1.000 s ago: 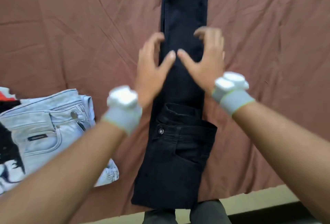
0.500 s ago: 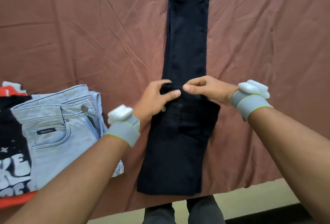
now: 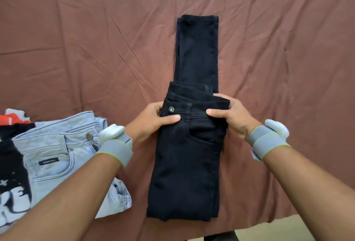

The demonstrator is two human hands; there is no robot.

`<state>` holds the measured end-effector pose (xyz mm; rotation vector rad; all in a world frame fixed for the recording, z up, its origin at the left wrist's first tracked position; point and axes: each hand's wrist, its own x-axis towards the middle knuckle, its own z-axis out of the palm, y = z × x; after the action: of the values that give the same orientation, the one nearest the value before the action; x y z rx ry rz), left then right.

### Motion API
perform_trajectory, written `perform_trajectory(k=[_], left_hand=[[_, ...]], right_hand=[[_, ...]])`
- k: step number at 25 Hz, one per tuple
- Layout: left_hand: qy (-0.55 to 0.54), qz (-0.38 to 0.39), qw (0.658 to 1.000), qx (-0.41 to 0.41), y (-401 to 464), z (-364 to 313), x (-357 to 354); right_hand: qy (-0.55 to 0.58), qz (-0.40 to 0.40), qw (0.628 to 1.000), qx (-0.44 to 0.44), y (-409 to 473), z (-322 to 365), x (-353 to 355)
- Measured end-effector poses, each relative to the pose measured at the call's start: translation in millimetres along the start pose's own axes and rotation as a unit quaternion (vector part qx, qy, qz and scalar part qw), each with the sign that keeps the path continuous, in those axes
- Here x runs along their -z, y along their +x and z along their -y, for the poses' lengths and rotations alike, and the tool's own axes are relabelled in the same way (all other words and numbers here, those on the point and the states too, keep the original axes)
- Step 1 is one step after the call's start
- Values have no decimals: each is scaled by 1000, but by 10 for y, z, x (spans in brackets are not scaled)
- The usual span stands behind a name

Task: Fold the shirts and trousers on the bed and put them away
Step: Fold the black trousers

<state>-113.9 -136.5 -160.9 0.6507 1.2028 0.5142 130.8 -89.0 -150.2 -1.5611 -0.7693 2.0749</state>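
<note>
The bed (image 3: 76,39) is covered with a brown-red sheet that has many creases, and it fills almost the whole view. Its near edge runs along the bottom, and at the lower right a strip of pale floor (image 3: 307,229) shows beyond it.

The black trousers (image 3: 188,173) lie in the middle of the bed, folded lengthwise into a narrow strip that points away from the person. The left hand (image 3: 153,121) grips the waistband at its left side, thumb on top beside the metal button. The right hand (image 3: 230,116) grips the waistband at its right side in the same way.

To the left, near the edge, lie light blue jeans (image 3: 57,154), folded, on top of a printed black and red shirt (image 3: 11,183). The sheet to the right of the trousers and behind them is bare.
</note>
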Motion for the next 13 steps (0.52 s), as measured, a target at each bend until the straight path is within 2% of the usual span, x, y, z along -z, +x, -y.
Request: perform_trajectory(k=[2,4,5,6,9,11,13], left_hand=[[1,-70,993,-100,228,-381,-35],[-11,-122,979,-164,687,-851,21],[-43,-140,976,-158,918,-1055,60],[-69,-149,977,-132,1051,-1161,90],[-23,-193,978,-82,1110,-784,141],[18,-228,969,-89,1085,-471,154],[47,-258,957,-122,1112,-377,130]], right_hand=[[42,-35,997,56,199,329,-30],[81,-81,984,134,592,760,-1],[101,-102,978,153,801,930,21],[102,-125,977,137,935,1028,23],[41,-154,986,50,987,731,63],[29,-135,989,48,962,428,109],[-1,-161,983,84,1008,373,116]])
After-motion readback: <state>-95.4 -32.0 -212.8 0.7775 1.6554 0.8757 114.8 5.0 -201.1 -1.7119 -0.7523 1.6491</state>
